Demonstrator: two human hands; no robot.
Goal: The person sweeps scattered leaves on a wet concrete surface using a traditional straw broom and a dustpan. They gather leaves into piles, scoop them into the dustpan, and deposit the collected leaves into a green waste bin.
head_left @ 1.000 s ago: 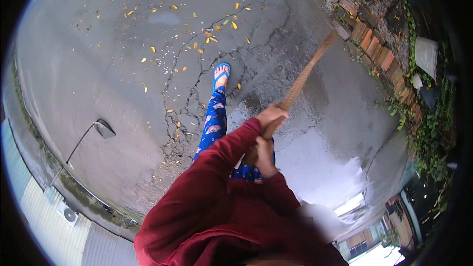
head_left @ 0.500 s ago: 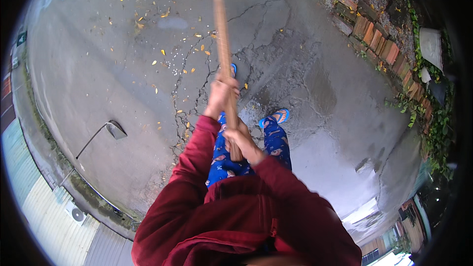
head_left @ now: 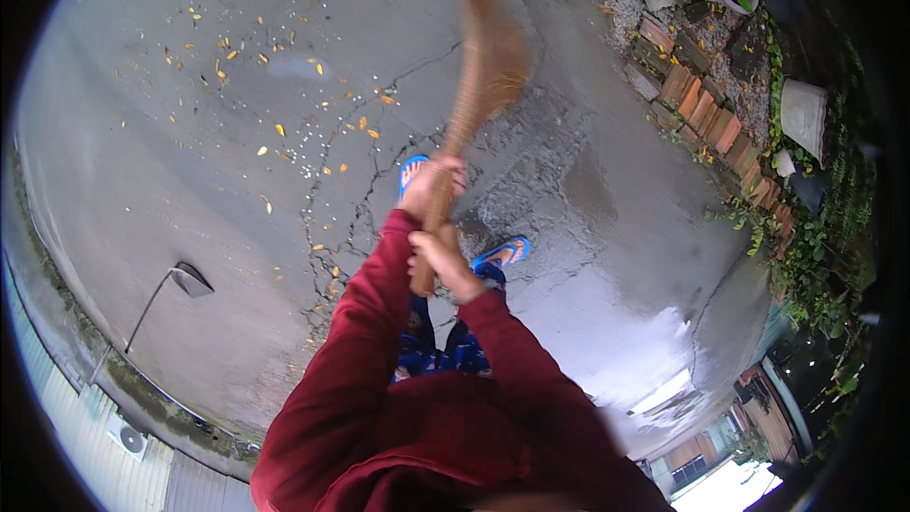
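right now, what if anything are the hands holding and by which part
A broom, by its handle: the right hand grips near the butt end, the left hand farther up, toward the flared head.

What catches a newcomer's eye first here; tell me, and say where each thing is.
The brown broom stands out first, at upper centre, its head blurred, with the left hand gripping above the right hand. Next come the shiny wet patch at lower right and the row of reddish bricks at upper right.
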